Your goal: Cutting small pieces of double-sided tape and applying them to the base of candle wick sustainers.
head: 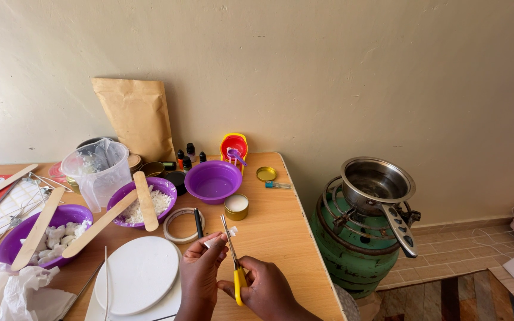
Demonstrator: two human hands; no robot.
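Both hands work at the desk's (292, 238) near edge, by its right side. Right hand (267, 291) has its fingers closed through the yellow handles of one pair of scissors (234, 257), blades open and pointing up. Left hand (200, 267) pinches a small white strip (220, 236) between fingertips, held right at the blades.

Just left lies one round white plate (141, 273). Behind it stand three purple bowls: one with white chunks (40, 235), one with white flakes (150, 199), one empty (213, 180). Three wooden sticks (146, 201) rest across the first two bowls. One tape ring (181, 224) and one gold tin (237, 206) sit near the blades.

Bare desk runs along the right edge. Beyond that edge, on the floor, stands one green gas cylinder (352, 249) carrying one steel pan (377, 181).
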